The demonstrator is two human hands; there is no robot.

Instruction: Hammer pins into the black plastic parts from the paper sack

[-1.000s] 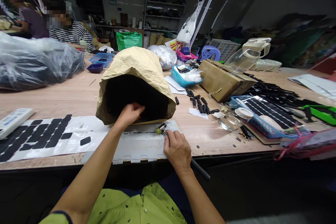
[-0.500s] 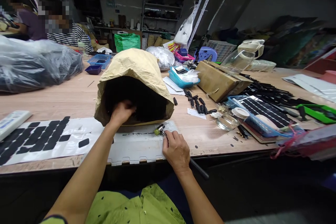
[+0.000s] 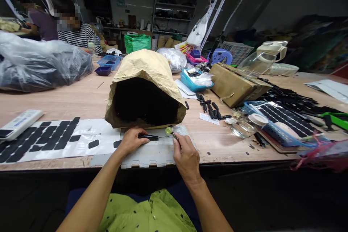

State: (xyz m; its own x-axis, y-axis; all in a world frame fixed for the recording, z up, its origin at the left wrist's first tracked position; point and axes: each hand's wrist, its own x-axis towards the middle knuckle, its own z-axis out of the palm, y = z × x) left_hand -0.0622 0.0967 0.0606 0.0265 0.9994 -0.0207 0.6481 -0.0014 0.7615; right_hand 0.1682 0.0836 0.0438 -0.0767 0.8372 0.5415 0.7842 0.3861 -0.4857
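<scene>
My left hand (image 3: 133, 140) pinches a slim black piece (image 3: 152, 137) low over a pale, notched board (image 3: 160, 156) at the table's front edge. The piece points right, and its exact kind is unclear. Closed around a small hammer, my right hand (image 3: 186, 156) rests at the board's right side. The hammer's yellow-green head (image 3: 169, 130) is just right of the black piece's tip; most of its handle is hidden by my hand. Directly behind the board a large brown paper bag (image 3: 146, 61) lies with its dark mouth facing me.
White paper with black patches (image 3: 62, 136) and a white device (image 3: 23, 123) lie at left. Black parts (image 3: 209, 108), a glass jar (image 3: 241, 128), a cardboard box (image 3: 233, 85) and a blue basket (image 3: 285, 134) are at right. Two people sit far left behind plastic bags (image 3: 43, 61).
My left hand has come out of the paper bag with a slim black piece and moved down to the board. My right hand still grips the hammer, its head turned slightly.
</scene>
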